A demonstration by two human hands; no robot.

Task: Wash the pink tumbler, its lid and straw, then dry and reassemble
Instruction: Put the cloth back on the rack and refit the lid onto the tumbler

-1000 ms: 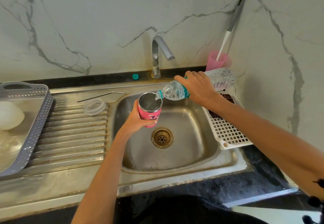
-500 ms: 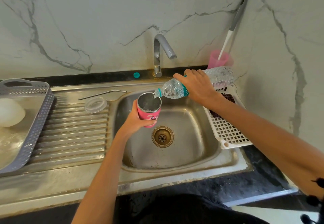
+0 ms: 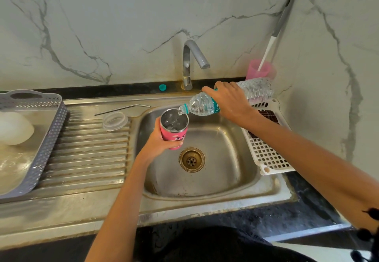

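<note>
Over the sink (image 3: pixel 225 175) the left hand (image 3: pixel 156 141) grips the pink tumbler (image 3: pixel 174 135), and the right hand (image 3: pixel 229 99) clamps the tilted bottle (image 3: pixel 202 105). More water churns inside than a second ago, so rinsing proceeds. Lid (image 3: pixel 114 120) and straw (image 3: pixel 123 109) lie left.

Bare left hand (image 3: pixel 158 142) and right hand (image 3: pixel 229 101), each on a bare forearm. At the near right edge the right arm ends at a clothing trim of small black bobbles (image 3: pixel 362 232). A black garment (image 3: pixel 215 245) covers the torso, near centre, along the lower edge.
</note>
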